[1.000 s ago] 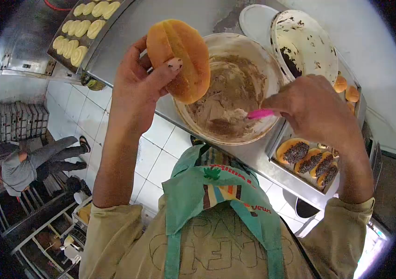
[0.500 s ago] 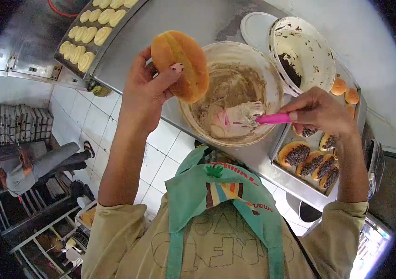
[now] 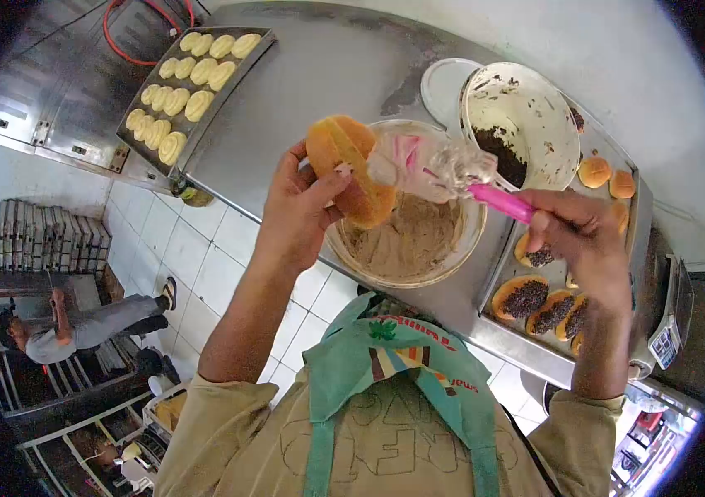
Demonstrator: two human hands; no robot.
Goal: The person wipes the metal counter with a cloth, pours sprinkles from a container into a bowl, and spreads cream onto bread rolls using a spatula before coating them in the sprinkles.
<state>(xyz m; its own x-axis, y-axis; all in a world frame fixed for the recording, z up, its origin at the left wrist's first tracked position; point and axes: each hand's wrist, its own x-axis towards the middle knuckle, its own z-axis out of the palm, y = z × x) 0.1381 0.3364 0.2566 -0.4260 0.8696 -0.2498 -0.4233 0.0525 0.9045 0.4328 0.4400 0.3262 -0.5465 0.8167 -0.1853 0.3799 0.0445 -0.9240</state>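
My left hand [image 3: 301, 204] holds an oval golden bun [image 3: 352, 170], thumb on its front, over the left rim of a white tub [image 3: 475, 236] with brown cream inside. In my right hand [image 3: 574, 240] is the pink handle of a spatula [image 3: 429, 168], its broad blade coated with pale cream. The blade's left end is at the bun's right side; whether it touches cannot be told. Behind the spatula stands a white bucket [image 3: 558, 147] with dark sprinkles [image 3: 499, 149] in it.
A tray [image 3: 246, 68] of pale piped dough pieces lies at the upper left of the steel table [image 3: 323, 70]. Right of the tub, another tray [image 3: 497, 277] bears sprinkled buns [image 3: 520, 298] and plain buns [image 3: 594, 172]. A white lid [image 3: 444, 89] lies behind. A person [image 3: 87, 327] is at far left.
The spatula has risen out of the tub and moved left to the bun, its blade now carrying cream. The camera view has shifted, showing more of the table's far side.
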